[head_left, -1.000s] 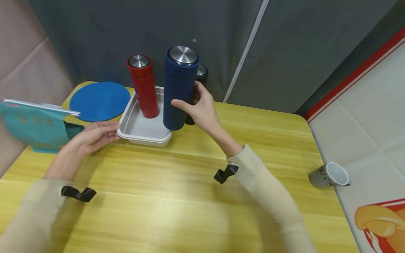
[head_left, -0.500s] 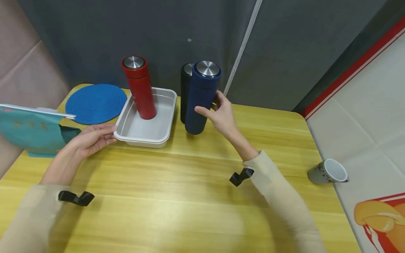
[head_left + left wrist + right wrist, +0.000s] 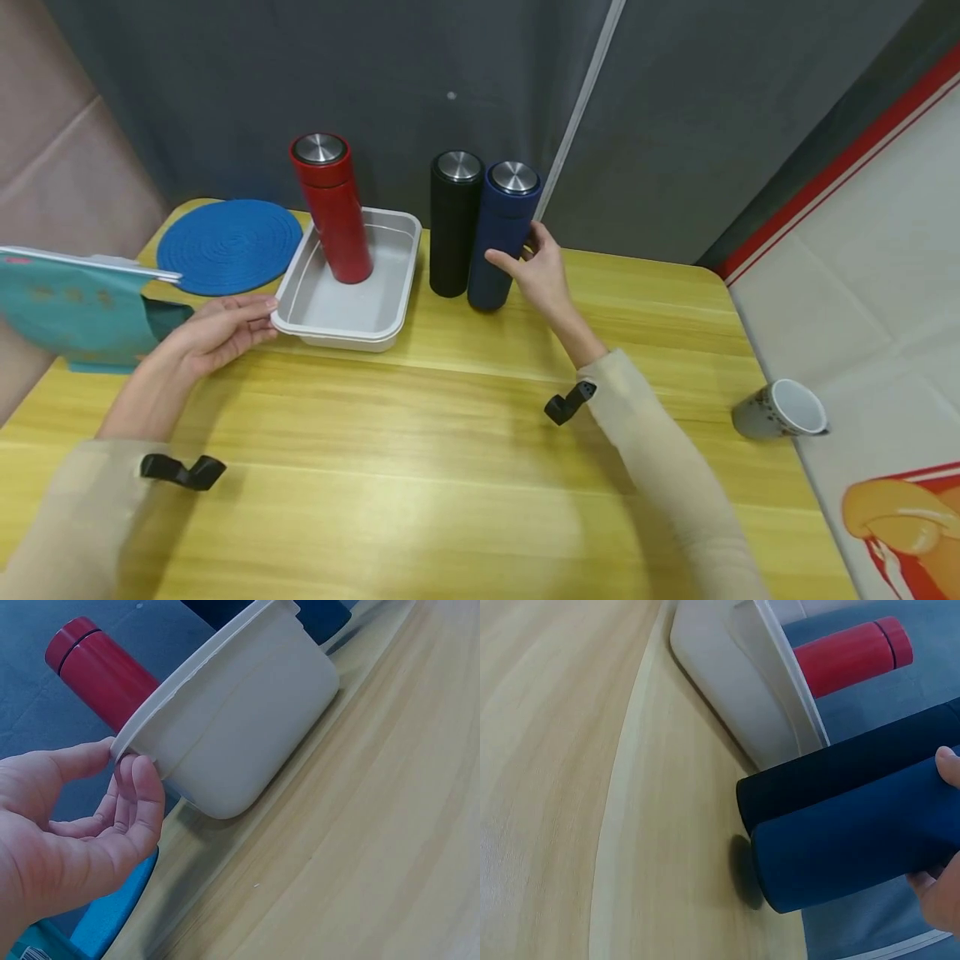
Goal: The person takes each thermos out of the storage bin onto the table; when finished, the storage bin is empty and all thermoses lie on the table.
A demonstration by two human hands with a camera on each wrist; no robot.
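On the yellow counter point(image 3: 450, 433), seen from the head camera, three flasks stand upright: one red flask point(image 3: 332, 208) inside the single white tray point(image 3: 399, 275), one black flask point(image 3: 452, 223) just right of the tray, and one blue flask point(image 3: 501, 236) touching the black one. The right hand point(image 3: 543, 275) grips the blue flask; the left hand point(image 3: 213, 333) pinches the tray's near corner. From the left wrist, fingers point(image 3: 142, 795) curl under the tray rim point(image 3: 195, 694). From the right wrist, two dark flasks stand side by side, a thumb point(image 3: 949, 766) on the blue one.
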